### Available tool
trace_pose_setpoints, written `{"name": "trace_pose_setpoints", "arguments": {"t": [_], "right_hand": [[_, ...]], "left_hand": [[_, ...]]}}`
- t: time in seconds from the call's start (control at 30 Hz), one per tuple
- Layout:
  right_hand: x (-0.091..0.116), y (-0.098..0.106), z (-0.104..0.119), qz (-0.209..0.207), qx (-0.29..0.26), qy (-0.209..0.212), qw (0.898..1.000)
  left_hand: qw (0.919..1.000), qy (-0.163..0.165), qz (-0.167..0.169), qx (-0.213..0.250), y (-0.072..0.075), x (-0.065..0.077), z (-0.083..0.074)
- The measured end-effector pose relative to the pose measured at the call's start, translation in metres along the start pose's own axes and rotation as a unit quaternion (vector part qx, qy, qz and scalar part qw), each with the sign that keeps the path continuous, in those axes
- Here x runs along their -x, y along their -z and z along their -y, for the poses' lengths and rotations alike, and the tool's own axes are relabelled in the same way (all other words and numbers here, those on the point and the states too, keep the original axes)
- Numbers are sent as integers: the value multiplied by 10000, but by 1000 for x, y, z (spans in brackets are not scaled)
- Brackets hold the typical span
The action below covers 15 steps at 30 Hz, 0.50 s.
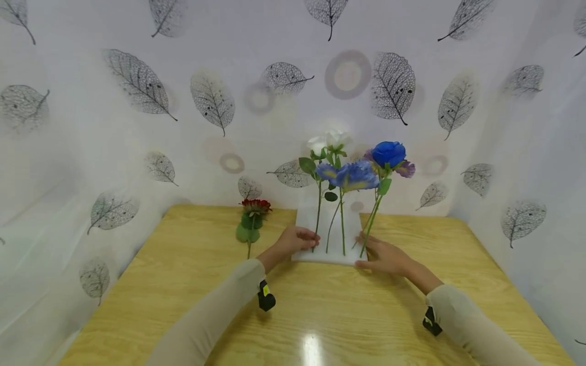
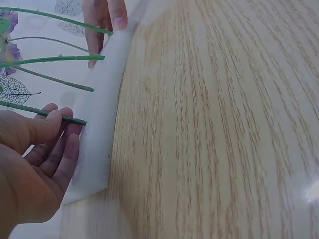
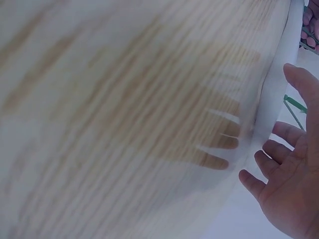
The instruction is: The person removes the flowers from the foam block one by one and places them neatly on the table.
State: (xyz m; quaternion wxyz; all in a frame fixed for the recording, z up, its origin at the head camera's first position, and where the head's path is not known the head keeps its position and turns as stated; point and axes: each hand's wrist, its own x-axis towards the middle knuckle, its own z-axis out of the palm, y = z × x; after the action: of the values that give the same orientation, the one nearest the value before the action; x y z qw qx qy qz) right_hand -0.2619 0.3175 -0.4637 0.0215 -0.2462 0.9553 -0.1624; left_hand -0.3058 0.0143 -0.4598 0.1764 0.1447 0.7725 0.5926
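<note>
Several artificial flowers stand in a white foam board (image 1: 329, 258) or lie against it; which of the two I cannot tell. With thumb and fingers, my left hand (image 1: 295, 241) pinches the lower green stem (image 2: 74, 120) of the leftmost white rose (image 1: 317, 144). At the board's right front corner is my right hand (image 1: 389, 258), its fingers loosely spread beside the stem of the blue rose (image 1: 389, 153). In the right wrist view that hand (image 3: 294, 174) grips nothing. Between the hands rise a second white rose (image 1: 338, 138) and a blue iris (image 1: 357, 175). A purple flower (image 1: 406, 169) is partly hidden behind the blue rose.
A red flower (image 1: 256, 206) with green leaves lies on the wooden table (image 1: 206, 284), left of the board. Behind the table hangs a pale curtain (image 1: 293, 46) printed with leaves. Black wrist cameras are on both sleeves.
</note>
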Motion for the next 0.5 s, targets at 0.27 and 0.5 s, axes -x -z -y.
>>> {"name": "trace_pose_setpoints", "arguments": {"t": [0.27,0.5], "right_hand": [[0,2,3,-19,18,19,10000],[1,1,3,-77,-57,25,10000]], "left_hand": [[10000,-12,-79,-13,-1,-2,2],[9998,-35,-105,-135,-1,1,-2]]}}
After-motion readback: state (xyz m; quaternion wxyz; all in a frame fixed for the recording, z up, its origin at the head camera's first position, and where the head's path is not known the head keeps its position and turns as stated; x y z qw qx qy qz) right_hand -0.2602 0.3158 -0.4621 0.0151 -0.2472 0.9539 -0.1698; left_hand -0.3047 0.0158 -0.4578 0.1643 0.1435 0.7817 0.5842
